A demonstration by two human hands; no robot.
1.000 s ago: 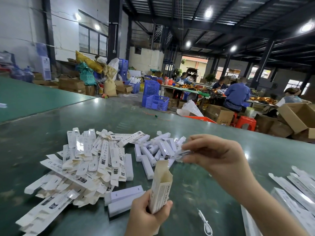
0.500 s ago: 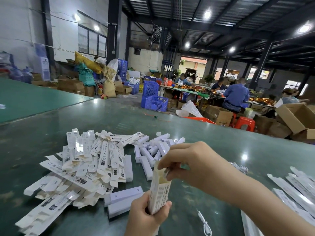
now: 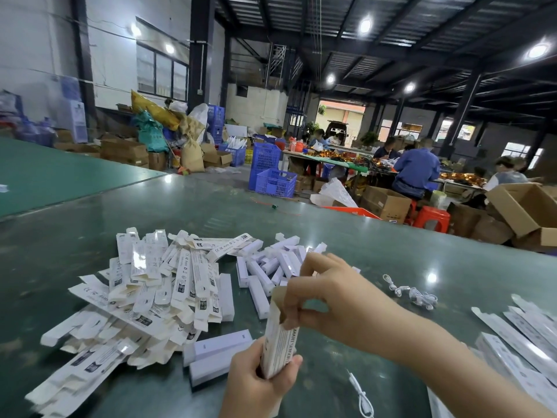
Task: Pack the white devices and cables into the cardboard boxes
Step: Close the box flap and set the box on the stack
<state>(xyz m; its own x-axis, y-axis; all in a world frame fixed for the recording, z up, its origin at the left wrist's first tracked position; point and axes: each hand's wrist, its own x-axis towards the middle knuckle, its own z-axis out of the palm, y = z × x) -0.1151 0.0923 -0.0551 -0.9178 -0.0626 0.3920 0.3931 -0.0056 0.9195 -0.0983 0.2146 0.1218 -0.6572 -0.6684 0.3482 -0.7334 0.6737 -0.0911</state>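
My left hand (image 3: 256,378) grips a slim printed cardboard box (image 3: 278,342) upright near the table's front edge. My right hand (image 3: 328,294) is at the box's open top, with fingertips pinched inside the mouth; whatever they pinch is hidden. A big pile of flat and folded boxes (image 3: 144,297) lies to the left. White stick devices (image 3: 271,263) are heaped behind the box, and two more devices (image 3: 220,348) lie beside my left hand. A bundle of white cables (image 3: 416,294) sits to the right, and one loose cable (image 3: 361,396) lies at the front.
More flat boxes (image 3: 518,336) lie at the right edge of the green table (image 3: 90,236). Beyond the table stand open brown cartons (image 3: 524,206), blue crates (image 3: 274,182), a red stool (image 3: 434,218) and seated people at another bench.
My right hand came from the device heap to the box's open top and now has its fingertips in the mouth. My left hand kept the box upright.
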